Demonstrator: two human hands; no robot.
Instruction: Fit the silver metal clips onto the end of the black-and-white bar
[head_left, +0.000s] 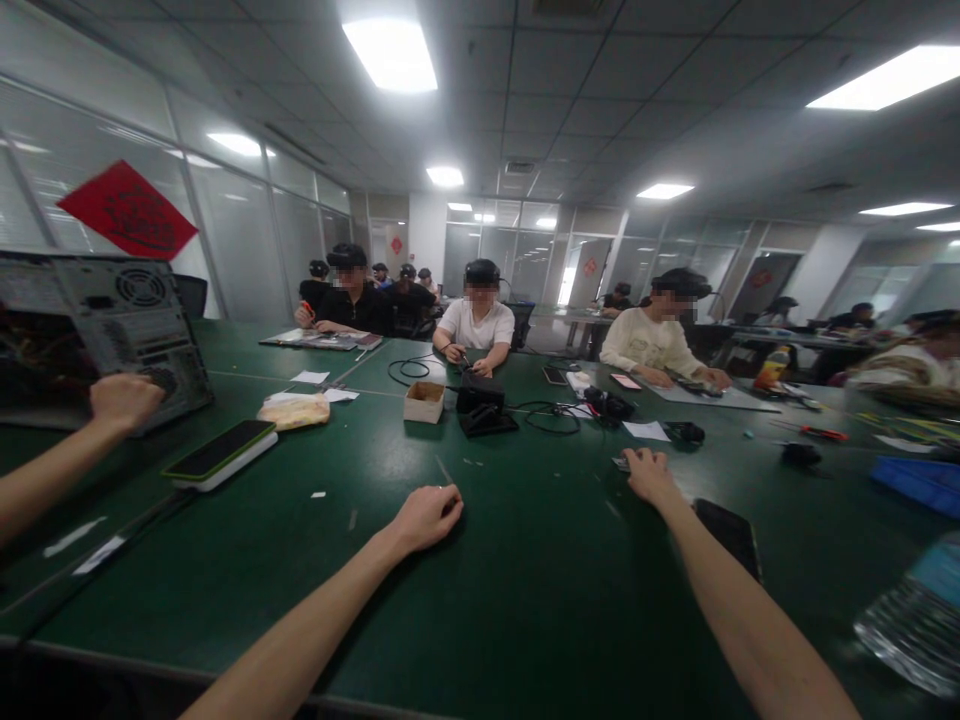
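Seen from the wearer's seat, the tabletop (525, 590) is smooth, with a soft sheen. The computer case (154, 290) at ten o'clock is dull metal (punched with vents). The box (424, 403) at twelve looks like matt cardboard, the blue tray (916, 486) at two plastic, and the bottle (919, 625) at three clear, glossy plastic.

- One computer case (150, 290), left edge of the frame
- Four red wall decorations (127, 211), across the upper half (one far bigger than the others)
- One small open box (424, 405), near centre
- One blue tray (911, 487), right edge
- One clear bottle (919, 620), lower right
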